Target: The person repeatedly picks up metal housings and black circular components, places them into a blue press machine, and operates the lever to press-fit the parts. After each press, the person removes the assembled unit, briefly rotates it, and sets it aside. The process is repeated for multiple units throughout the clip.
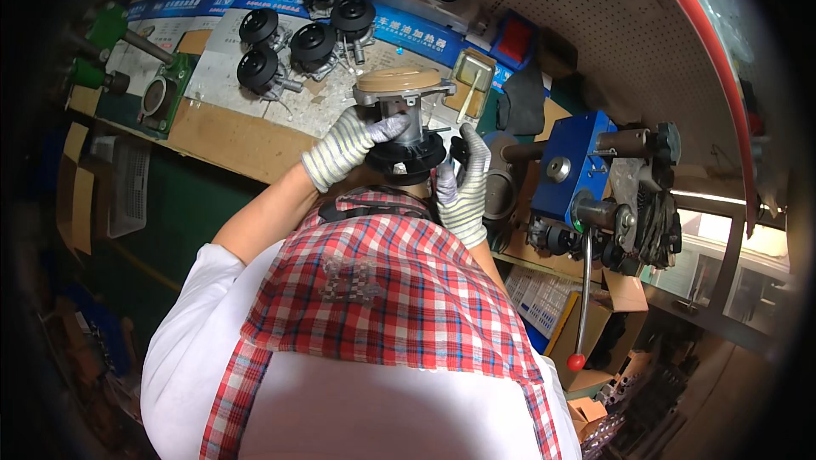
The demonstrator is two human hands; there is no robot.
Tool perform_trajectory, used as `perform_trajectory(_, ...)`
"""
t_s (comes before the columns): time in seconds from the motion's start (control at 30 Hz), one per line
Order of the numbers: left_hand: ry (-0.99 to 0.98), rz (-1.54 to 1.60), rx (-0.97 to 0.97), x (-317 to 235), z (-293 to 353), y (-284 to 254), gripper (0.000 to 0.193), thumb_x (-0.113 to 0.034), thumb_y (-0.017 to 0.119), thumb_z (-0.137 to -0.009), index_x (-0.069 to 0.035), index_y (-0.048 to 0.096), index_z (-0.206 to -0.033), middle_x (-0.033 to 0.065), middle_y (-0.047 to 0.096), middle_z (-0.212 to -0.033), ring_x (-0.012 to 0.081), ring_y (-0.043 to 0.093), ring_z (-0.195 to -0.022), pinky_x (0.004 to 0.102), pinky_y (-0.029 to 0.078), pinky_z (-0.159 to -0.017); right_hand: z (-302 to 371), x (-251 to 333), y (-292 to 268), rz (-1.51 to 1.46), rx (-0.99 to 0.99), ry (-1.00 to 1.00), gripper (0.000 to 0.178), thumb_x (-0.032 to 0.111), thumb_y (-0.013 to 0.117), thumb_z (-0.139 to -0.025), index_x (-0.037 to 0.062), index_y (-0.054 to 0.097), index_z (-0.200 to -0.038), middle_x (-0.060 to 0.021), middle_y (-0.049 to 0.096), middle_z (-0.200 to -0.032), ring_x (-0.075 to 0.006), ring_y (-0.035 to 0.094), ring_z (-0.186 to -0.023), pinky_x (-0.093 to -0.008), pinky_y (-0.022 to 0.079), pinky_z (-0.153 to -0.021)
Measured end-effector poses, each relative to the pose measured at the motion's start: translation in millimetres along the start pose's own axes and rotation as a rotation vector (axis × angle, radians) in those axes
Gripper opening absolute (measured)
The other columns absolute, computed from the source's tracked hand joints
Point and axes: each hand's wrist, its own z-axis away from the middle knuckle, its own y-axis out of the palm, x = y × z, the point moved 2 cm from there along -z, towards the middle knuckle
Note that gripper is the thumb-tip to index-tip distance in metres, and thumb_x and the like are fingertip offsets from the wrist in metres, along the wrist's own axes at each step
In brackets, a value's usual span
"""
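Both my hands wear striped, light-coloured work gloves. My left hand [350, 144] is closed round the grey metal middle of a blower motor assembly [410, 116], held upright above the bench edge. A tan round disc [399, 79] lies on top of its metal flange, and a black wheel-like part [405, 158] sits at its lower end. Just right of the assembly, my right hand [466, 192] is closed on a small black part [460, 152], whose kind I cannot make out. Several similar motor units with black fan wheels, such as one nearby [314, 45], stand beyond on cardboard.
A green press fixture [161, 96] stands at the left of the bench. To the right is a blue lever press [565, 162] with a red-knobbed handle [576, 362]. A tray [473, 73] with a brush and a dark cloth [522, 99] lie behind my right hand.
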Motion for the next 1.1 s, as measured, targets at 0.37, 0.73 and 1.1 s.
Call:
perform_trajectory(0.37, -0.021, -1.025, -0.01, 7, 4, 31, 0.092, -0.071, 0.055, -0.089, 0.012, 0.048, -0.129, 0.0379, 0.058, -0.117, 0.0458, 0.057, -0.116, 0.0485, 0.045, -0.099, -27, 1, 20, -0.602, -0.138, 0.476, 0.045, 0.042, 0.049, -0.105, 0.0022, 0.061, -0.12, -0.009, 0.067, -0.111, -0.0178, 0.064, -0.099, -0.0328, 0.052, -0.089)
perform_trajectory(0.73, 0.125, -1.024, 0.139, -23, 38, 18, 0.087, -0.051, 0.066, -0.092, 0.011, 0.038, -0.146, 0.0286, 0.051, -0.141, 0.0356, 0.054, -0.13, 0.0408, 0.044, -0.108, -13, -3, 22, -1.329, 0.104, 0.832, 0.059, 0.048, 0.052, -0.099, 0.0021, 0.051, -0.137, -0.0154, 0.062, -0.131, -0.0289, 0.064, -0.115, -0.0441, 0.051, -0.102)
perform_trajectory(1.1, -0.323, 0.279, 0.034, 35, -22, -97, 0.055, -0.04, 0.069, -0.093, -0.007, 0.057, -0.135, 0.0091, 0.067, -0.122, 0.0204, 0.068, -0.106, 0.0349, 0.059, -0.091, -16, -25, 26, -0.664, 0.123, 0.548, 0.037, 0.031, 0.046, -0.105, 0.0009, 0.067, -0.111, -0.0098, 0.069, -0.106, -0.0177, 0.065, -0.097, -0.0314, 0.05, -0.09)
